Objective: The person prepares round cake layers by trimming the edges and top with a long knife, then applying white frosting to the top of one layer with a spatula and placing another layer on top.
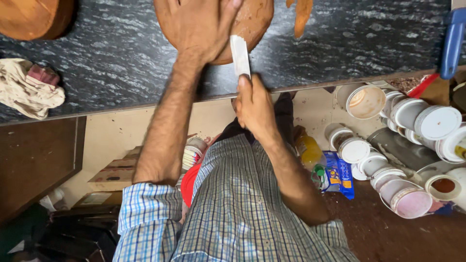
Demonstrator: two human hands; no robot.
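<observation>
My left hand lies flat, fingers spread, on a round brown disc at the far side of a dark marbled counter. My right hand is at the counter's near edge and grips a narrow white flat strip. The strip points up towards the disc's lower rim, and its tip is at or just short of the rim. A small orange-brown piece lies on the counter right of the disc.
A crumpled cloth lies at the counter's left, with another round brown object behind it. A blue handle is at the right edge. Below on the floor are several white tubs, a blue packet, a yellow bottle and cardboard boxes.
</observation>
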